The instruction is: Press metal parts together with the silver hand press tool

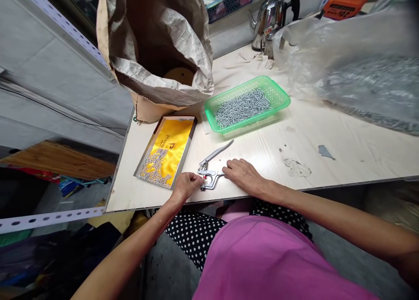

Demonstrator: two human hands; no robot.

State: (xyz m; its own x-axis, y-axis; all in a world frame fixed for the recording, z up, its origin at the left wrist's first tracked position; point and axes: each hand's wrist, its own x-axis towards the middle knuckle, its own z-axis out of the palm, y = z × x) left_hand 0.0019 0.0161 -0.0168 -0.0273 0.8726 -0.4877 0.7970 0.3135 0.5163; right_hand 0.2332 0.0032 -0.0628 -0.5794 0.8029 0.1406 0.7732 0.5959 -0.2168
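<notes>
Silver hand pliers with a spring and a C-shaped jaw, like snap-fastener pliers, lie near the table's front edge. Their upper handle stands spread away from the lower one. My right hand has its fingers curled over the end of the lower handle. At the jaw, beside a small red part, my left hand is closed in a pinch; whatever is between the fingertips is too small to make out. Just left of it lies a shallow box with a yellow lining and many small metal pins or tubes in its near half.
A green plastic basket full of small metal pieces stands behind the pliers. At the back left is a large open paper sack. A clear plastic bag of metal pieces fills the right, near a metal kettle.
</notes>
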